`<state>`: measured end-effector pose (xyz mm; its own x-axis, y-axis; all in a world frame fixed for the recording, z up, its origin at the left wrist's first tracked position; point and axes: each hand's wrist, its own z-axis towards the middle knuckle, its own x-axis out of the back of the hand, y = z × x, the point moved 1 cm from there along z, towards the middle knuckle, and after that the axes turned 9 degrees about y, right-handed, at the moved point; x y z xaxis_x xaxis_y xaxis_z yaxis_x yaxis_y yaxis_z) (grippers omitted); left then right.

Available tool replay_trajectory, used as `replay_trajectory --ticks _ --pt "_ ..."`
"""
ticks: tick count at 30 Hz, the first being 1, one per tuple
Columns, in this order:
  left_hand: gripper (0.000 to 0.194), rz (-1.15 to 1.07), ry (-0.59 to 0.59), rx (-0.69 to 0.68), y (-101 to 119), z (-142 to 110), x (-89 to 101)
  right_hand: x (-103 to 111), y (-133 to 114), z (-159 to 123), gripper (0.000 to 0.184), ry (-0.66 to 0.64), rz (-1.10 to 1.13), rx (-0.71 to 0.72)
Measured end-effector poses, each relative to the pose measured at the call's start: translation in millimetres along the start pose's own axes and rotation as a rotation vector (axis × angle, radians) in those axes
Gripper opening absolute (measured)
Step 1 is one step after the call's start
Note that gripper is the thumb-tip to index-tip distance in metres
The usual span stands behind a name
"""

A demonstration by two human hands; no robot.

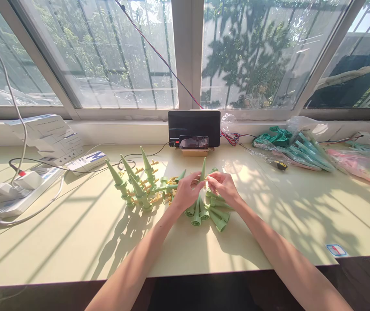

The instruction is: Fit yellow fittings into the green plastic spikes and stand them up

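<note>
My left hand [189,188] is closed around a green plastic watering spike [203,169], which it holds with the pointed tip up. Close against the spike's right side, the fingertips of my right hand [221,183] pinch something small and pale, mostly hidden by the fingers. Loose green spikes [219,219] lie in a pile below and beside both hands, their hollow threaded ends toward me. To the left stand several upright spikes fitted with yellow valves [146,187]. More yellow valves lie partly hidden behind my left hand.
A dark tablet [194,125] and a phone [194,142] stand against the window side. White boxes [47,136] and a power strip [26,190] with cables occupy the left. At right are bagged green pieces [304,151], pink bags [355,164] and a black-yellow tape measure [281,165].
</note>
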<state>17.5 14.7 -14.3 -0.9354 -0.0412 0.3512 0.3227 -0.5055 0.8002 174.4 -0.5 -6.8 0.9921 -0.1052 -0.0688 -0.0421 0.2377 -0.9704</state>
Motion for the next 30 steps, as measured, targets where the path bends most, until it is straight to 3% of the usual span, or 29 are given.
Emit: replay_trajectory --ticks 6,11,21,25,30 --pt "0.036 0.055 0.033 -0.001 2.2 2.4 2.6 -0.5 8.1 3.1 0.029 0.028 -0.129 0.035" --pt "0.027 0.171 0.087 0.004 0.0 6.5 9.7 6.7 10.4 7.2 0.034 0.16 -0.367 0.158" --pt "0.026 0.507 -0.018 -0.139 -7.1 2.2 9.9 17.1 12.8 10.4 0.033 0.232 -0.618 0.306" --pt "0.019 0.538 -0.054 -0.192 -9.7 0.8 9.4 18.9 13.3 11.6 0.033 0.223 -0.659 0.33" --pt "0.028 0.542 -0.064 -0.222 -7.3 1.5 10.0 22.2 14.7 14.6 0.033 0.221 -0.692 0.364"
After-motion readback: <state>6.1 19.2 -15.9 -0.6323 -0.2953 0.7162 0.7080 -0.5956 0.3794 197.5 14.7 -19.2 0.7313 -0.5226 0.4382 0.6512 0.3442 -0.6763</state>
